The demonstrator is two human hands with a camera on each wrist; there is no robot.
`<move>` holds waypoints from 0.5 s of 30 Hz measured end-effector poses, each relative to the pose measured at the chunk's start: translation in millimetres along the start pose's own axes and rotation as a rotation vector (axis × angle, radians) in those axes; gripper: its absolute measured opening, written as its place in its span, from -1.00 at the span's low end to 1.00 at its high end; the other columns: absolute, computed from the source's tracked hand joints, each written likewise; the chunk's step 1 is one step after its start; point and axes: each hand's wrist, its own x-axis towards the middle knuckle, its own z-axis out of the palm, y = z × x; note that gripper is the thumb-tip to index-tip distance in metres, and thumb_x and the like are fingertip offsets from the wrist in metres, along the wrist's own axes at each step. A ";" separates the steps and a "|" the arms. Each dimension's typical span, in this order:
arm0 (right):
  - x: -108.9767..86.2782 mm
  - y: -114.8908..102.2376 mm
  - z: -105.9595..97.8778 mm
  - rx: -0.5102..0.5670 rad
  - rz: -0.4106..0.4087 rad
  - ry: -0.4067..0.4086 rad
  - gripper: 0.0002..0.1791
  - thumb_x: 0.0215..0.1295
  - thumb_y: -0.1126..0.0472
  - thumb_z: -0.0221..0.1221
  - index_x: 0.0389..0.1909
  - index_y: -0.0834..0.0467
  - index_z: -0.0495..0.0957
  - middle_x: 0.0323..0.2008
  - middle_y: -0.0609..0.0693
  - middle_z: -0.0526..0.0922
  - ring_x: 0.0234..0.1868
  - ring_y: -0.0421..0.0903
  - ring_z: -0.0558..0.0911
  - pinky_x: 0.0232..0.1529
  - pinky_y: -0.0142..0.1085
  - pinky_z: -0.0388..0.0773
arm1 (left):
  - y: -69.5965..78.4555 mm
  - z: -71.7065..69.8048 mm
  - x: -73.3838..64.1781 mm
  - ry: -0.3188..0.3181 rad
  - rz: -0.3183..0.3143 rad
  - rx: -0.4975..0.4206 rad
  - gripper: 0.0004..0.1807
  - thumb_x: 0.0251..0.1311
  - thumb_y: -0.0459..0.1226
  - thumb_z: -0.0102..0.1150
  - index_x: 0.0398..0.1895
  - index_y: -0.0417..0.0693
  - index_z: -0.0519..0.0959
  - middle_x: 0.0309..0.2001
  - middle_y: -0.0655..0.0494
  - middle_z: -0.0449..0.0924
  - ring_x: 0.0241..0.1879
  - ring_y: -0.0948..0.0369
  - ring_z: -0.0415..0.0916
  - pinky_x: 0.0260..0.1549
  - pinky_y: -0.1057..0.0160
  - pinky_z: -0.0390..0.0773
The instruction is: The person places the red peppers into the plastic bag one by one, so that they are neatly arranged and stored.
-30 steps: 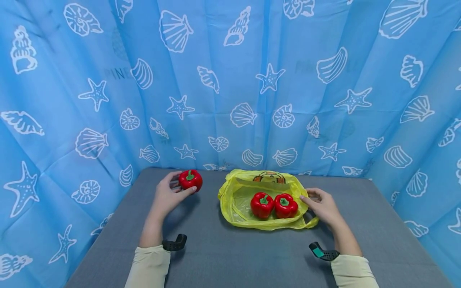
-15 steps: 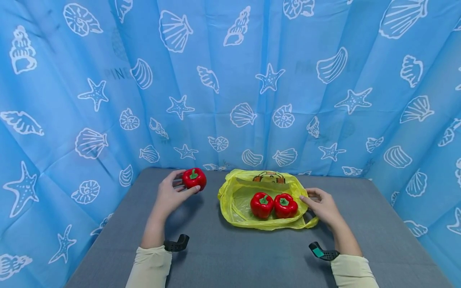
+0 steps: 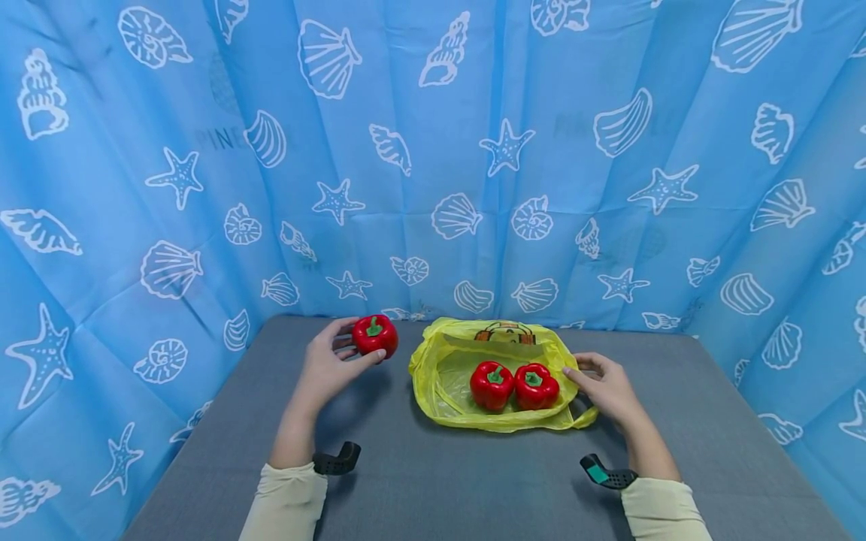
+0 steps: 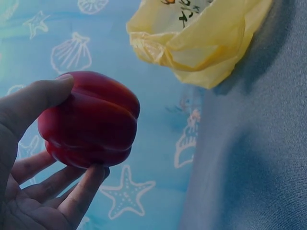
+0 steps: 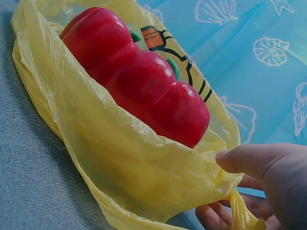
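My left hand [image 3: 331,364] holds a red bell pepper [image 3: 375,335] with a green stem above the table, left of a yellow plastic bag [image 3: 433,413]. In the left wrist view the thumb lies on one side of the pepper [image 4: 91,120] and the fingertips on the other. The bag lies with its mouth wide, and two more red peppers, one on the left [image 3: 492,386] and one on the right [image 3: 537,386], sit side by side in it. At the bag's right edge my right hand [image 3: 605,387] pinches the rim between thumb and fingers, near a loose handle [image 5: 244,213].
A grey cloth covers the table [image 3: 446,488]. Behind it and along both sides hangs a blue curtain [image 3: 419,180] printed with white shells and starfish. Dark wrist mounts, left [image 3: 337,458] and right [image 3: 609,475], stick out from both forearms.
My left hand has carried its pepper a little to the right, closer to the bag. The right hand, the bag and the two peppers in it have stayed put.
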 end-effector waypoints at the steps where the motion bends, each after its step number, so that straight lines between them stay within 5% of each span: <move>1: 0.3 0.1 -0.2 -0.001 -0.002 0.000 -0.29 0.57 -0.13 0.19 0.42 0.36 0.41 0.30 0.40 0.54 0.32 0.35 0.60 0.14 -0.04 0.75 | 0.7 0.4 -0.1 -0.002 0.003 -0.003 -0.17 0.11 -0.04 0.63 0.43 0.07 0.44 0.37 -0.05 0.52 0.30 -0.14 0.56 0.18 -0.17 0.70; 15: 0.4 -0.6 -0.9 0.000 0.002 -0.007 -0.28 0.58 -0.14 0.19 0.42 0.37 0.40 0.30 0.41 0.53 0.34 0.36 0.60 0.14 -0.03 0.75 | 13.3 6.1 -3.4 -0.032 0.032 -0.022 -0.16 0.10 -0.03 0.64 0.42 0.03 0.45 0.32 -0.08 0.56 0.26 -0.14 0.61 0.18 -0.18 0.70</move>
